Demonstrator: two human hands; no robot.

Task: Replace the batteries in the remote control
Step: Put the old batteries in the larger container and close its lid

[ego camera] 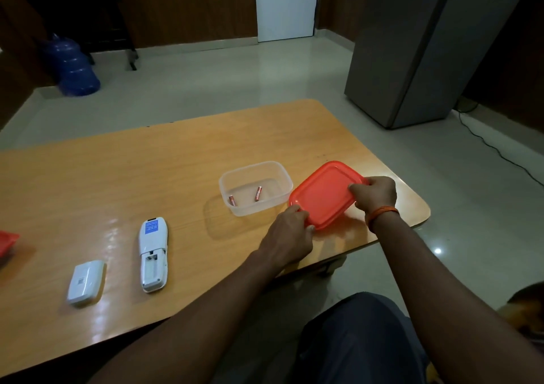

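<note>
A white remote control lies face down on the wooden table, its battery bay open and empty. Its white battery cover lies to its left. A clear plastic box holds two red batteries, and stands open. Just right of the box, an orange lid is tilted above the table. My left hand grips the lid's near left corner. My right hand grips its right edge.
Another orange object pokes in at the table's left edge. A grey cabinet stands on the floor at the far right, with a black cable trailing beside it. A blue water jug sits on the floor at the far left.
</note>
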